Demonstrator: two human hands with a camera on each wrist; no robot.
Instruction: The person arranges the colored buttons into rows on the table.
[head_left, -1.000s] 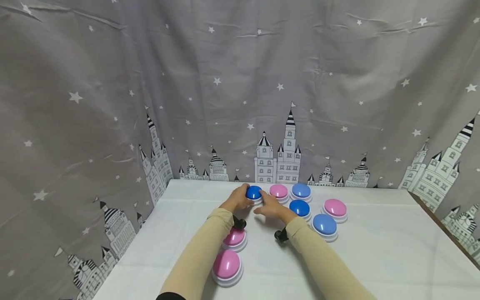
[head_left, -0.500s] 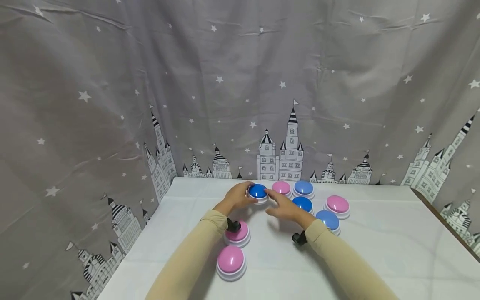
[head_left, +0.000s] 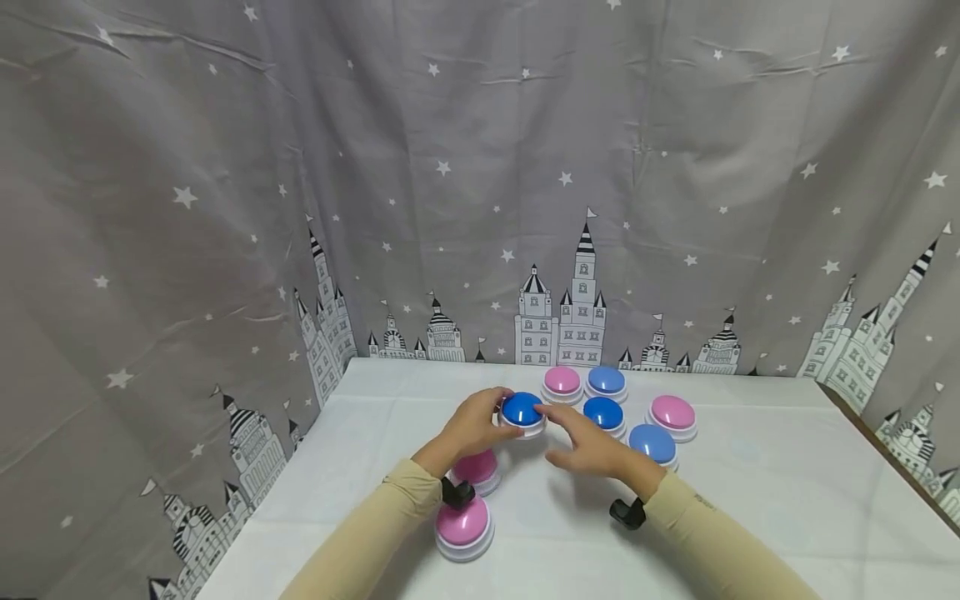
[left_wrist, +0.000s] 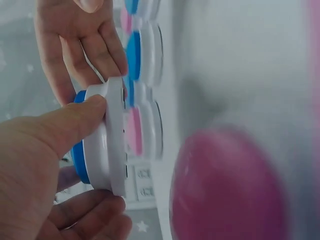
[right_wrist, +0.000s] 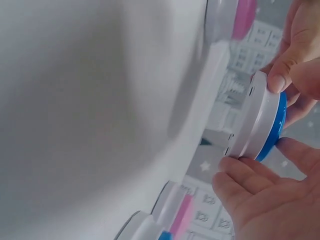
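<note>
A dark blue push button on a round white base (head_left: 522, 410) is held up off the table between both hands. My left hand (head_left: 471, 427) grips it from the left. In the left wrist view the left thumb (left_wrist: 82, 120) presses the side of the white base. My right hand (head_left: 592, 446) touches the button from the right with fairly straight fingers, its thumb apart from it. In the right wrist view, the right fingertips (right_wrist: 227, 162) lie against the base, and one finger meets the blue dome's edge.
On the white table (head_left: 765, 500), a pink button (head_left: 562, 381), blue buttons (head_left: 606, 380) and another pink button (head_left: 672, 412) stand behind and right of the hands. Two more pink ones, one being the nearer (head_left: 462, 523), stand near the left forearm. A grey curtain (head_left: 480, 167) hangs behind.
The dark blue button has come up off the table's back edge and toward me, away from the pink button beside it. Both hands have moved nearer with it.
</note>
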